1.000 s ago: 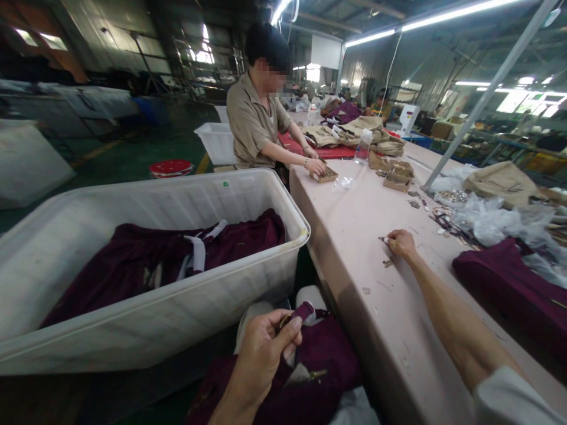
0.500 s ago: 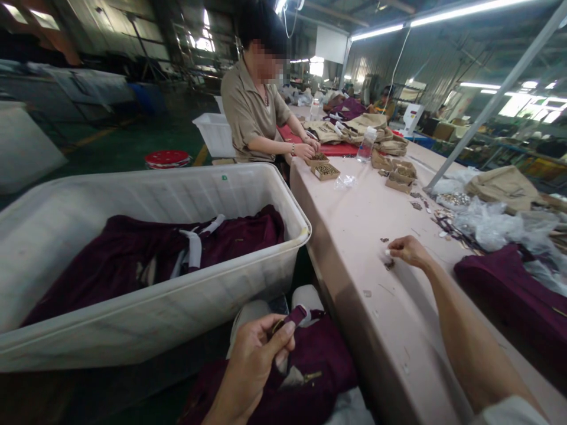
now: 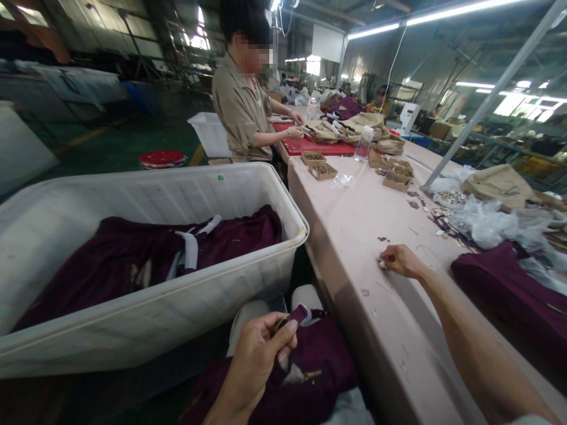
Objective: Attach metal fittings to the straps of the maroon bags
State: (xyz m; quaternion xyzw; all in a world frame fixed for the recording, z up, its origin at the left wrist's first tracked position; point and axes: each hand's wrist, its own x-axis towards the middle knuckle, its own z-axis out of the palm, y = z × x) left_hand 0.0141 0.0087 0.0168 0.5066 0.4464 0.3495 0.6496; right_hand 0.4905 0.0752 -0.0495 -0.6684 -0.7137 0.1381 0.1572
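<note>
Pale and lightly littered, the bench (image 3: 354, 230) runs beside the lap, where the left hand (image 3: 261, 345) pinches a strap (image 3: 298, 314) on purple fabric (image 3: 332, 348). Over the bench, the right hand (image 3: 401, 260) grips a small white piece (image 3: 382, 264). Farther off: a white tub (image 3: 248, 268), a co-worker (image 3: 241, 109), then the dim workshop under strip lights (image 3: 443, 15).

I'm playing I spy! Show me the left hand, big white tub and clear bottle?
Left hand (image 3: 256, 349): head view, middle of the hand.
White tub (image 3: 177, 320): head view, near wall.
Clear bottle (image 3: 362, 148): head view, side.
</note>
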